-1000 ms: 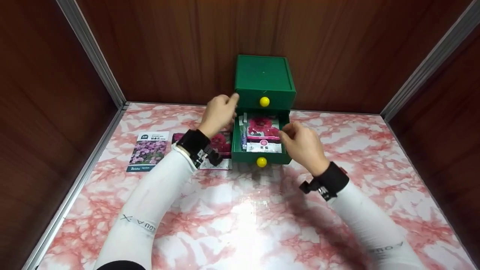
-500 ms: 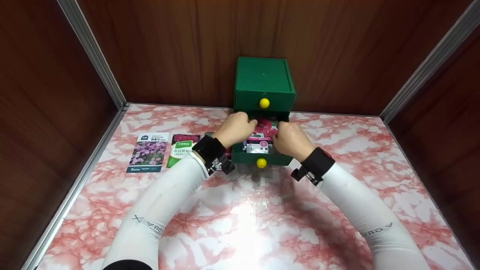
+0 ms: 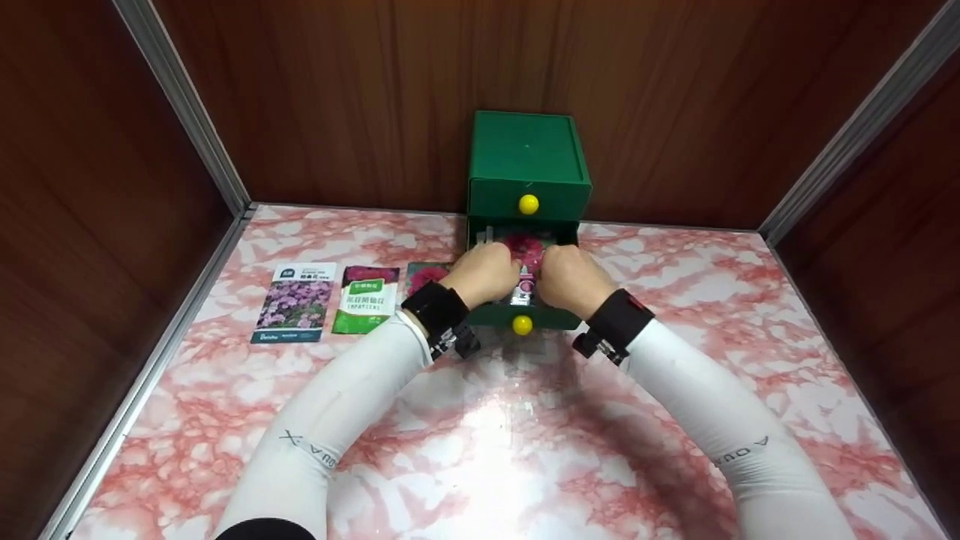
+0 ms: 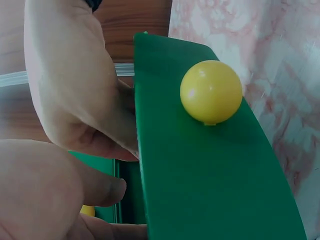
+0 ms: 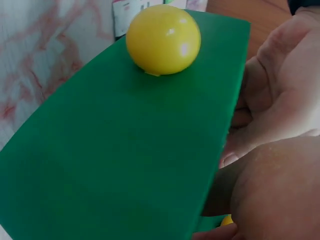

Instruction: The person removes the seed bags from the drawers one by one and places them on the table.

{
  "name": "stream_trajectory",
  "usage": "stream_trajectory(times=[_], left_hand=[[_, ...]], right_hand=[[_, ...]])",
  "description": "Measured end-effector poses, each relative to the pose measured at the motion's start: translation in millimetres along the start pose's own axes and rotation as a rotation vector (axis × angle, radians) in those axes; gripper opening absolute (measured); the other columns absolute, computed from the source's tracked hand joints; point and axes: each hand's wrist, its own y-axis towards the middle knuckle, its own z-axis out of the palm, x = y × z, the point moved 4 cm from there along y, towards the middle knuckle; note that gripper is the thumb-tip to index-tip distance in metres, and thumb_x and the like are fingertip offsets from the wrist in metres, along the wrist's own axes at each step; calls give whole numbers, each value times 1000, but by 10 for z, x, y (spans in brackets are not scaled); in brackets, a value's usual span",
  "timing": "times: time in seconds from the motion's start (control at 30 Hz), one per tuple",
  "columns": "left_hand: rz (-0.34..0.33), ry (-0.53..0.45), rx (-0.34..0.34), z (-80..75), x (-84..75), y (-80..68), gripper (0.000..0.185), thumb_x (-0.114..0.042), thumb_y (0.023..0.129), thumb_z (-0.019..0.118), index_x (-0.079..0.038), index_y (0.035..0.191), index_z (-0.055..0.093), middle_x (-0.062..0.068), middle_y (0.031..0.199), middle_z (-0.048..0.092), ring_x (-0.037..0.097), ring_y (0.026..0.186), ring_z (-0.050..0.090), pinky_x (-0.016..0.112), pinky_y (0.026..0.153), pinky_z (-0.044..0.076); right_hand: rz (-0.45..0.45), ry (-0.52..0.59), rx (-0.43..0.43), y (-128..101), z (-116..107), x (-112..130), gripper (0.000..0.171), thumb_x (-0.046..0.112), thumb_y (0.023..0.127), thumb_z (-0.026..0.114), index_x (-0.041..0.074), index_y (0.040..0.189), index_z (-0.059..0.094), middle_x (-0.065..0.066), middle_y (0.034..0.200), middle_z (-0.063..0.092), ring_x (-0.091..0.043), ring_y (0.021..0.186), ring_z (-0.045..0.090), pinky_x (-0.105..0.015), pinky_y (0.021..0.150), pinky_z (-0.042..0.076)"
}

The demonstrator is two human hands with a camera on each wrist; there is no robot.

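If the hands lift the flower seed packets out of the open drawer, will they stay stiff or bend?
The seed packets look thin and flat, so they would probably bend and weigh little. Their printed faces look glossy, so they may slide on each other. Both hands, left hand and right hand, are down in the lower drawer.

The right hand (image 5: 270, 130) curled its fingers behind the green drawer front (image 5: 125, 150), beside the yellow knob (image 5: 163, 39)

Both hands (image 3: 525, 277) have closed together over the seed packets (image 3: 525, 251) in the open drawer (image 3: 523, 315).
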Motion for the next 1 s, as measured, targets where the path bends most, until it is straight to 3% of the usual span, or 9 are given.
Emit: stream_trajectory(times=[0.13,0.33,0.43,0.8,1.0], left_hand=[[2,21,-8,21,-19,1,39,-22,117,52,-7,88,74,16,105,76,31,90,72,43,82,61],[-17,13,16,44,-28,-5,42,-18,115,51,-12,75,65,10,90,69,25,75,65,34,65,54],[-15,2,3,38,-26,-11,42,-17,114,52,-13,74,62,7,85,65,24,71,63,33,62,50],[7,-30,-77,-36,8,-17,35,-17,112,59,-12,77,63,11,86,69,31,80,73,44,74,62],[3,-31,-112,-64,57,-16,32,-14,107,67,-13,77,58,13,92,71,31,89,72,48,82,60]], right_hand=[[6,-35,40,25,47,12,19,8,94,69,3,77,64,-22,83,71,-41,81,74,-59,76,65],[-45,-50,17,39,77,42,16,5,94,68,-3,80,68,-28,89,73,-47,85,75,-63,79,64],[-37,-46,3,39,78,40,15,5,93,68,-4,81,68,-29,90,74,-49,86,75,-65,79,63],[-78,-1,-52,48,26,37,19,3,89,68,3,72,59,-26,81,70,-49,82,73,-64,79,61],[38,101,-23,71,-8,-45,15,6,92,70,1,79,66,-19,80,68,-37,76,67,-54,75,60]])
